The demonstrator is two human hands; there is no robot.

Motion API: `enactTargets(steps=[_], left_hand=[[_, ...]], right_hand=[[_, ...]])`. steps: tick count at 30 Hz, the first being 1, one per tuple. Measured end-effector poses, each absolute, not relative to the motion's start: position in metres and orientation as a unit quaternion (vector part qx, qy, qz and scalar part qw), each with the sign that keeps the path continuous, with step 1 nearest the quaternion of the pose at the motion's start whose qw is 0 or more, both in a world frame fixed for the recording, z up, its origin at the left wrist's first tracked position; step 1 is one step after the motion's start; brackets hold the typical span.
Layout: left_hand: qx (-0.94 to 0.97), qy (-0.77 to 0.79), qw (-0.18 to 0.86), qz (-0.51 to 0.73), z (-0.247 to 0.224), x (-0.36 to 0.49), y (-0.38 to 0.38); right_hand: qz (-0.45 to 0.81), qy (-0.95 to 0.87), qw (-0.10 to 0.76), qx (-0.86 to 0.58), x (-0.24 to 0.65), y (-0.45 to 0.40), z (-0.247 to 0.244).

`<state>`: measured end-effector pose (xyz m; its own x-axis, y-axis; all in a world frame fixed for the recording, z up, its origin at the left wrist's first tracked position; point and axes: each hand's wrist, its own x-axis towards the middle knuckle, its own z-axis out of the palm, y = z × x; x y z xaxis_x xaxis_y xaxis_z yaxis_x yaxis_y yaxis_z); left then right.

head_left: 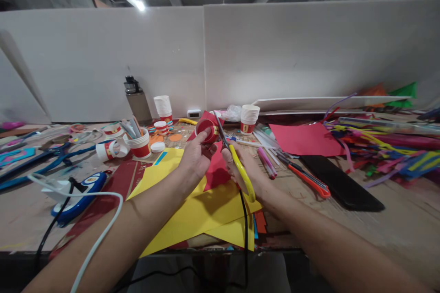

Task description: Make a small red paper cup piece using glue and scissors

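Head view: grasps a red cup [211, 130] in the curled fingers of the left hand [195, 156], thumb at the mouth, and grips yellow-handled scissors [237, 160] in the closed right hand [248, 165]. Holds both at the middle of the bench, cup tilted mouth toward the camera, above red paper [219, 171] and yellow paper [172, 222]. Points the blades up and away, just beside the cup's right side; cannot tell touching from apart, nor the exact gap between the blades. For a clean cut, probably best to hold the cup lightly, without crushing the thin wall, to feed it round into the scissors rather than twist the right wrist, to take short bites, and to keep the left thumb clear of the cutting line. Among containers on the left, an upright pen cup [140, 150] full of markers [132, 129]; next to it, a tipped cup [105, 151] on its side, with something pale at the mouth, too blurred to name. Farther back, a stack of nested cups [162, 104] near a dark-topped bottle [138, 104], contents hidden. Beyond the right hand, a second cup stack [250, 112], upright, white rims above a red wall.
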<state>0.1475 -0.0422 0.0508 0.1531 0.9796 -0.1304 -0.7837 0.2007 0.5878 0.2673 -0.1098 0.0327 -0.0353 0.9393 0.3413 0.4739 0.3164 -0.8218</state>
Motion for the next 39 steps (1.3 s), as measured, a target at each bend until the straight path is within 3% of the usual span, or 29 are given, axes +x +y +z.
enactTargets(steps=[39], left_hand=[[0.283,0.239,0.722,0.585,0.053,0.133,-0.026]], right_hand=[[0.24,-0.683,0.446,-0.527,0.27,-0.109,0.031]])
